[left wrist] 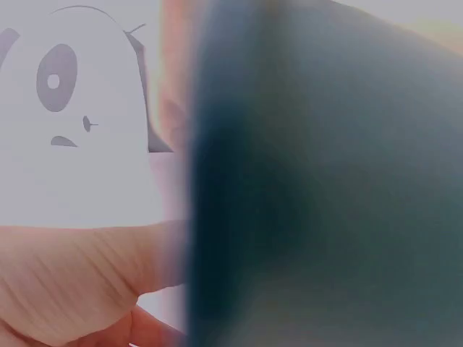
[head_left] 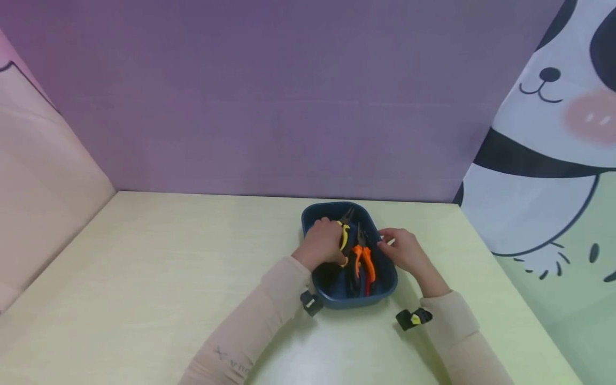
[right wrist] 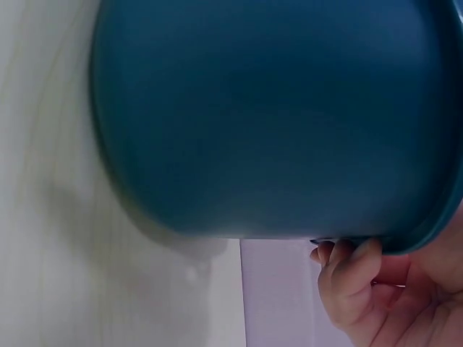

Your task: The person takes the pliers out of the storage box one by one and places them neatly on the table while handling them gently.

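Note:
A dark blue plastic basin (head_left: 360, 303) sits on the table with several pliers inside. My left hand (head_left: 323, 241) reaches in over its left side, fingers curled about yellow-and-black long-nose pliers (head_left: 345, 237); the palm hides part of their handles. Beside them lie orange-handled pliers (head_left: 368, 263), jaws pointing away from me. A red handle (head_left: 368, 286) shows under the orange one. At the basin's right side my right hand (head_left: 405, 250) pinches the rim, and the right wrist view shows those fingers (right wrist: 351, 278) curled at the edge. In the left wrist view the basin wall (left wrist: 333, 181) is a blur.
The pale wood-grain table (head_left: 192, 256) extends widely to the left and in front of the basin. A purple wall panel (head_left: 289, 107) rises behind the table's back edge. To the right is a panel with a panda drawing (head_left: 544, 214).

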`<state>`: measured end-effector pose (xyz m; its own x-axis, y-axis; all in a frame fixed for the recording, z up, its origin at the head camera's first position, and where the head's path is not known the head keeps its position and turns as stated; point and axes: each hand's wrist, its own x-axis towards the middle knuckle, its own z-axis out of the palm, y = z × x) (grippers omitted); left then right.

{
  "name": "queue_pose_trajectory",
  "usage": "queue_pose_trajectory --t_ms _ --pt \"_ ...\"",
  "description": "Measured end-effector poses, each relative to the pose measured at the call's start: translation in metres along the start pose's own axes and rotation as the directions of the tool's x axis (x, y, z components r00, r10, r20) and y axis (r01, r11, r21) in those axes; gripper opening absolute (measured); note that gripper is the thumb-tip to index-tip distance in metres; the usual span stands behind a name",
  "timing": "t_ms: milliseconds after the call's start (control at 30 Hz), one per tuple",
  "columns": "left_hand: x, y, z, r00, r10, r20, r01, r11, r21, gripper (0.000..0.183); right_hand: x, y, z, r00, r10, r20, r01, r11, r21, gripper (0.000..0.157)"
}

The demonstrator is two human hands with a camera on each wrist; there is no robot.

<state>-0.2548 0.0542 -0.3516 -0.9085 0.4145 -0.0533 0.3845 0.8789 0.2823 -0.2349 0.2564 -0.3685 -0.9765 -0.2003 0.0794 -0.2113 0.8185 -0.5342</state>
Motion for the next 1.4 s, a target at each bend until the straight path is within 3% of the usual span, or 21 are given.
queue_pose_trajectory --t_ms 300,633,833,1133,1400 --pt "-0.006 -0.006 -0.016 1.000 0.013 -0.016 -0.013 0.999 -0.040 0.037 0.003 -0.001 0.002 1.000 0.001 -0.027 -0.001 1.000 0.016 0.031" --pt "-0.022 -0.017 -0.034 0.997 -0.016 -0.075 0.010 0.996 -0.086 0.057 0.000 0.000 0.001 1.000 0.005 -0.016 -0.005 1.000 0.006 0.031" --pt "-0.029 -0.027 -0.043 0.993 -0.055 -0.099 0.044 0.992 -0.116 0.052 -0.002 0.001 0.000 1.000 0.010 -0.008 -0.010 1.000 -0.004 0.032" --pt "-0.040 -0.047 -0.045 0.986 -0.107 -0.130 0.086 0.984 -0.156 0.048 -0.005 0.002 -0.002 1.000 -0.007 -0.009 0.007 1.000 -0.022 0.032" --pt "-0.045 -0.068 -0.036 0.976 -0.153 -0.156 0.122 0.974 -0.190 0.045 -0.009 0.004 -0.003 1.000 0.003 0.010 -0.003 1.000 -0.009 0.033"
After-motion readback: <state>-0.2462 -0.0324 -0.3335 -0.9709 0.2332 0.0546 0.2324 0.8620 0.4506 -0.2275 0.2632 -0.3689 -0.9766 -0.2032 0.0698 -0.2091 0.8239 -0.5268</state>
